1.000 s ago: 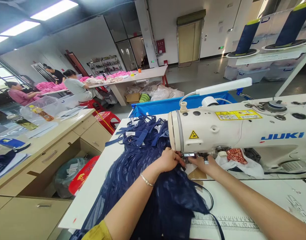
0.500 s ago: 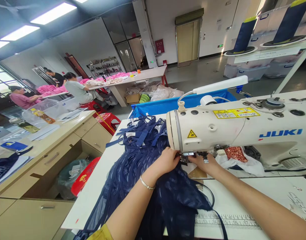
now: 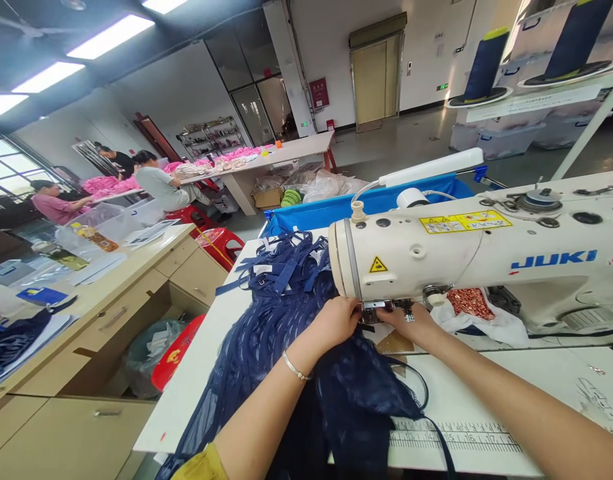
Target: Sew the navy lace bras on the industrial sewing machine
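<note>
A navy lace garment point(image 3: 356, 380) with thin straps lies under the head of a white JUKI sewing machine point(image 3: 466, 247). My left hand point(image 3: 337, 321) is closed on its cloth, just left of the metal presser foot point(image 3: 376, 308). From the other side my right hand point(image 3: 411, 323) reaches in, fingers curled at the cloth's edge close to the foot; its fingertips are partly hidden. Behind and left of my left hand, a heap of similar navy lace pieces point(image 3: 266, 307) with straps and white labels spreads over the table. One loose strap loops toward the front edge.
A ruler strip point(image 3: 451, 437) runs along the table's front. Red shiny material point(image 3: 469, 310) sits under the machine arm. Navy thread cones point(image 3: 486, 67) stand upper right. Behind the machine is a blue cloth bin point(image 3: 306, 217); left stands a drawer cabinet point(image 3: 111, 320). Several people sit or stand farther back.
The camera view has shifted slightly, moving the machine a little left and the cabinet right in the picture. Both hands stay at the presser foot, with the garment nearly unmoved.
</note>
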A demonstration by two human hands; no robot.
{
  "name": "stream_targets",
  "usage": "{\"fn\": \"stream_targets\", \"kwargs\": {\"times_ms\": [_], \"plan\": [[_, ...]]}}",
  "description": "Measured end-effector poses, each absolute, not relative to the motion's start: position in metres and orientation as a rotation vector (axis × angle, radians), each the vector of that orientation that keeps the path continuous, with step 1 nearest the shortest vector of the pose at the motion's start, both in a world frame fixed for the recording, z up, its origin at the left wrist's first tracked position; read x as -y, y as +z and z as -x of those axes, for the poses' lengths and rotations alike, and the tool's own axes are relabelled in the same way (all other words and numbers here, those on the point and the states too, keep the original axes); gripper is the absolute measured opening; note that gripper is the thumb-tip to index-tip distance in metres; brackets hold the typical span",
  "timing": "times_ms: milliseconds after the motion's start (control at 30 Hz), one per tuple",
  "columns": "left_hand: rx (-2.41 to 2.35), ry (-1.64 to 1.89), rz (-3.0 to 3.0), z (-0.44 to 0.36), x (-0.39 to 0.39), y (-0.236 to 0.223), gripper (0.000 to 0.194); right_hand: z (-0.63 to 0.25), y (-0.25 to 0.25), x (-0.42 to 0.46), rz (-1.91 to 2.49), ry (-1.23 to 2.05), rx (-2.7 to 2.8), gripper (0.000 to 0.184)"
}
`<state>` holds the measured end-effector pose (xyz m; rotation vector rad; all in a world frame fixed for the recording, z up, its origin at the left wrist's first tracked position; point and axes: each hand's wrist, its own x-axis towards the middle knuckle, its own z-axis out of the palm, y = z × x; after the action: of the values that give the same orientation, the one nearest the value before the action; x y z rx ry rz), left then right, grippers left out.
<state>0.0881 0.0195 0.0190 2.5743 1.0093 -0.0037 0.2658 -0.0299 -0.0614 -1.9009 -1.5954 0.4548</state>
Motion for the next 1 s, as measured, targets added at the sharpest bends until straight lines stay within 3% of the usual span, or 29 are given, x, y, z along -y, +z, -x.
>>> {"fn": "stream_targets", "kwargs": {"times_ms": [500,700,1000], "plan": [[-1.091,-0.187,-2.812,-0.083,-0.020,0.027,0.023,-0.263,-0.041,0.038,1.898,0.570,1.511,0.018],[-1.297,-0.127,-2.801,-0.070,-0.025,0.038,0.027,-0.262,-0.055,0.039,1.905,0.475,1.502,0.022],[-1.055,0.066,-2.783,-0.070,-0.016,0.047,0.019,-0.256,-0.062,0.031,2.007,0.255,1.634,0.025]]}}
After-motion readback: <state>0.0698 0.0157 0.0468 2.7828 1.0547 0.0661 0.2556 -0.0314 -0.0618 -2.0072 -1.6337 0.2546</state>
